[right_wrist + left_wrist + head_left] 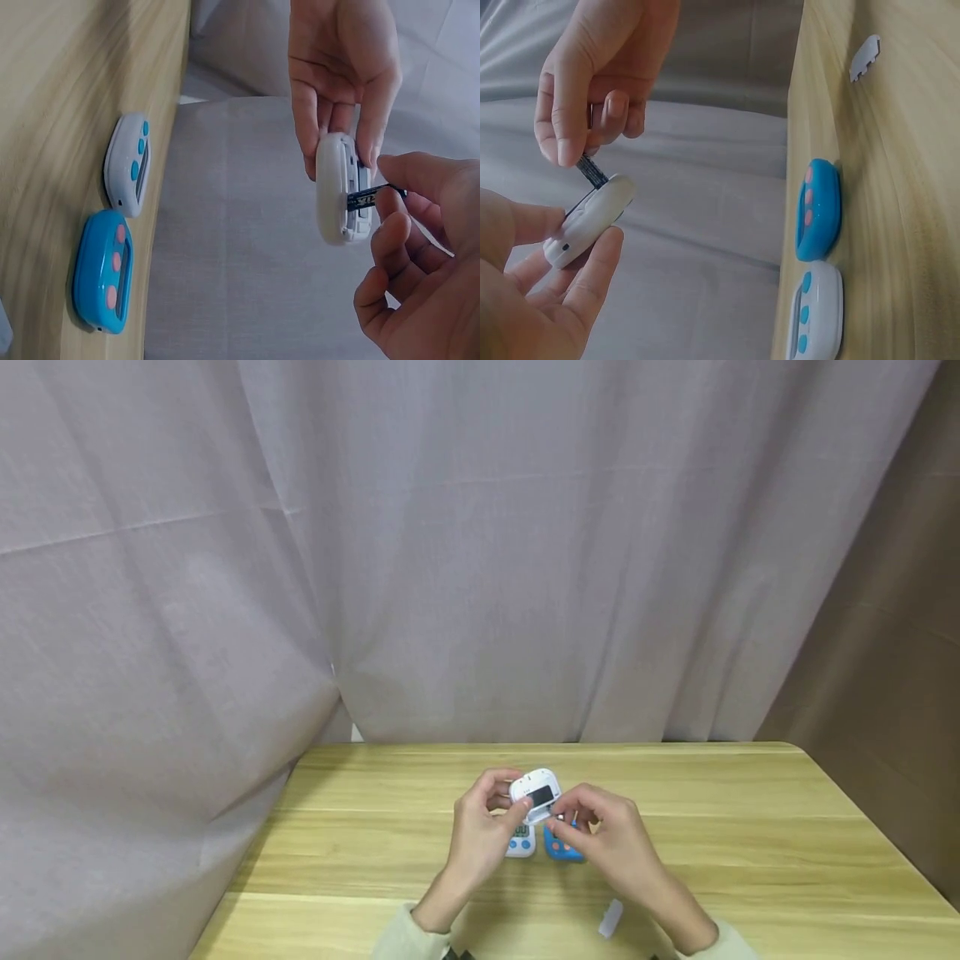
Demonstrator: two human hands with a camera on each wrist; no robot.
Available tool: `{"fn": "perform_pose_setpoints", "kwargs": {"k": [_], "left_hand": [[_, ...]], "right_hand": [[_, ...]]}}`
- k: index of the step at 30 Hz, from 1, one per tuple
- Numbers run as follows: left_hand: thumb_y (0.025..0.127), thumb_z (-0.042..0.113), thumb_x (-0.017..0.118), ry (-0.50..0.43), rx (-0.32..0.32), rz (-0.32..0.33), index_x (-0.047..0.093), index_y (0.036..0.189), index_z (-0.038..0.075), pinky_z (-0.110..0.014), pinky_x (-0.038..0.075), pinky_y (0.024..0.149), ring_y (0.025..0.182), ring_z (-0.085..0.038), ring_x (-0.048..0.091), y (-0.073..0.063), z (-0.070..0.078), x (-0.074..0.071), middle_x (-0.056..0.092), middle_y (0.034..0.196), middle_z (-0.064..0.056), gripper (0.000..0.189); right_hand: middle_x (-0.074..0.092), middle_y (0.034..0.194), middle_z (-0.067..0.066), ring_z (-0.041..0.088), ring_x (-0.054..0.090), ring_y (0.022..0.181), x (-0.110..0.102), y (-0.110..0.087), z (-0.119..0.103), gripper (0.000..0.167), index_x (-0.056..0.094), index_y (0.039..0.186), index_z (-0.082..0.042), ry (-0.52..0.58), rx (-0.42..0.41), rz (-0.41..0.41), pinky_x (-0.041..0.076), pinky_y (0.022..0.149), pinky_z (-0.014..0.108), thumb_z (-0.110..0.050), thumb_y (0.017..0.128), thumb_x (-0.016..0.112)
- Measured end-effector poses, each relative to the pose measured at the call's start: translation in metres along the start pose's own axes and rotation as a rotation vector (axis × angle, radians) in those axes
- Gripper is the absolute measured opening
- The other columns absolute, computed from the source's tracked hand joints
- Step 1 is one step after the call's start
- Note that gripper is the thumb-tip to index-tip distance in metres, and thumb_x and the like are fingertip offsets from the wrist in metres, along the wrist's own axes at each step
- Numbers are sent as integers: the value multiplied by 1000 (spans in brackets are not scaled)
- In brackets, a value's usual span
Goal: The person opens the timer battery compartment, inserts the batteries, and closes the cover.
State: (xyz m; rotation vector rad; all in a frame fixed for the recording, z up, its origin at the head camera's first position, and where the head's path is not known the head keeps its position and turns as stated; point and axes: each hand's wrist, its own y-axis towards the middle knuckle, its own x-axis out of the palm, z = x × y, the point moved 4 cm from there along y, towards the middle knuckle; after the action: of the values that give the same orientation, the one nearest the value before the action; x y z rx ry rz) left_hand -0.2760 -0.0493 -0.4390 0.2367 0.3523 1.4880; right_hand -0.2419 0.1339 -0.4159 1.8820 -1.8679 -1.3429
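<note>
My left hand (480,833) grips a white digital timer (535,779) by its edges above the table, its back facing up with the battery bay uncovered. Between thumb and fingertips, my right hand (621,842) pinches a thin black battery (364,199). In the right wrist view one end of that battery sits at the bay, and the battery slants out from it. Below the hands lie a blue timer (823,210) with pink buttons and a second white timer (825,311) with blue buttons, side by side, both partly hidden in the head view.
A small white battery cover (611,918) lies on the wood-grain table (360,860) near my right forearm. Behind the table's far edge hangs a grey curtain (480,568), with a browner stretch of cloth (892,693) at the right.
</note>
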Motion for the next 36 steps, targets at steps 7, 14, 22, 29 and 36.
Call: {"fn": "perform_pose_setpoints", "kwargs": {"k": [7, 14, 22, 29, 36], "left_hand": [[92, -5, 73, -10, 4, -23, 71, 119, 8, -22, 65, 72, 81, -10, 71, 0, 1, 1, 77, 100, -13, 30], [94, -3, 71, -15, 4, -57, 70, 121, 7, -22, 65, 74, 84, -13, 72, -2, 0, 4, 76, 103, -14, 29], [95, -3, 70, -36, -5, -62, 69, 122, 5, -27, 67, 74, 85, -13, 71, -4, -1, 4, 76, 105, -15, 28], [95, -3, 71, -29, 0, -45, 70, 121, 7, -31, 68, 74, 84, -13, 70, -4, 0, 2, 76, 104, -15, 28], [94, -5, 70, -28, -3, -46, 71, 120, 7, -25, 67, 72, 83, -14, 70, -4, 1, 4, 76, 102, -14, 28]], "right_hand": [[68, 81, -11, 3, 56, 65, 5, -1, -3, 26, 78, 95, -20, 22, -40, -12, 48, 49, 20, 0, 82, 89], [65, 81, -16, -2, 51, 64, 10, -5, 0, 26, 80, 94, -19, -75, -100, 5, 45, 51, 17, 0, 80, 90], [66, 79, -17, -9, 45, 64, 18, -5, -3, 28, 73, 90, -19, -260, -119, 28, 46, 57, 18, -8, 75, 94], [61, 87, -7, 2, 49, 63, 18, -4, 4, 47, 69, 108, -12, -201, 51, 66, 45, 51, 17, -10, 71, 98], [61, 116, 7, 14, 56, 74, 14, -4, 14, 81, 56, 146, -11, -122, 278, -13, 46, 55, 21, -25, 77, 96]]}}
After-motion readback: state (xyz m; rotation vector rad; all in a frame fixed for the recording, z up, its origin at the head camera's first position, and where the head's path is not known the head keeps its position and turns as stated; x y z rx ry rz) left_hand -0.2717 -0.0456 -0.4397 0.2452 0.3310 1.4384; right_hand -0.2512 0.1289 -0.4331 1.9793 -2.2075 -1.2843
